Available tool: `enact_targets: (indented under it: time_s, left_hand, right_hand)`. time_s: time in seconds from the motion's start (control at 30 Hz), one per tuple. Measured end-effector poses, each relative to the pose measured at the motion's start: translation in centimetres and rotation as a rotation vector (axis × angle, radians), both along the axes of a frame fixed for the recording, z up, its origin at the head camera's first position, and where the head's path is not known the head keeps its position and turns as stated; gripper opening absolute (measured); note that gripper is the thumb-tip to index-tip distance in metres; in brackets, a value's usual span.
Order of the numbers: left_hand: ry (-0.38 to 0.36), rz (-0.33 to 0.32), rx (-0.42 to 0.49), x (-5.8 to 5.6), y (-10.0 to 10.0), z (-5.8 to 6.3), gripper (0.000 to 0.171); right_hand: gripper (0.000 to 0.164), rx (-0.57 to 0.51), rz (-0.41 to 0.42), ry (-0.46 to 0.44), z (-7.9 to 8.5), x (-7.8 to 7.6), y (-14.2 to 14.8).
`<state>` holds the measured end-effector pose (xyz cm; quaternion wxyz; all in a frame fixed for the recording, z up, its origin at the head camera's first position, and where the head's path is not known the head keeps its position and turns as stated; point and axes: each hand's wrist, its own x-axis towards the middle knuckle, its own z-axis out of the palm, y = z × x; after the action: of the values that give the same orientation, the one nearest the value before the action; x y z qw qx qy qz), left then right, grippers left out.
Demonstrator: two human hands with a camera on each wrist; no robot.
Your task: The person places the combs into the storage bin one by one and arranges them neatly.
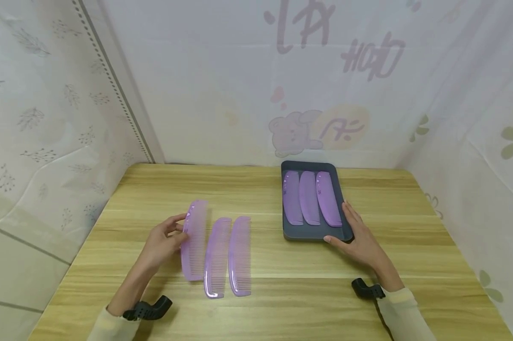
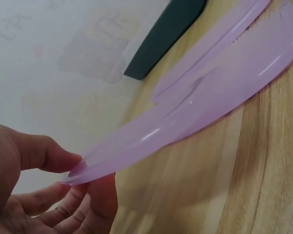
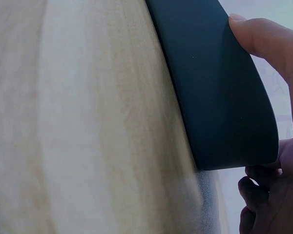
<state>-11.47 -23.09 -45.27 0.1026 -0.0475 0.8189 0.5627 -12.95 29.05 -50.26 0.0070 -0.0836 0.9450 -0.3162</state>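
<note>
Left of the tray (image 1: 309, 233), fingers of the left hand (image 1: 163, 242) pinch one comb (image 1: 197, 248) by its edge; so narrow a hold might let it pivot into the two loose combs (image 1: 217, 260) nearer the tray. The right hand (image 1: 364, 244) grips the tray's near right corner, where a jolt could shift the three combs (image 1: 309, 201) inside
</note>
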Motion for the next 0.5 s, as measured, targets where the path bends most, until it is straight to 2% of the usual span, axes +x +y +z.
enact_targets:
  time_s: [0.5]
  left_hand:
    - [0.02,-0.039,0.094,-1.1,2.0,0.3,0.061]
  right_hand:
    - [0.113,-0.002,0.004,0.008,0.0,0.0,0.1]
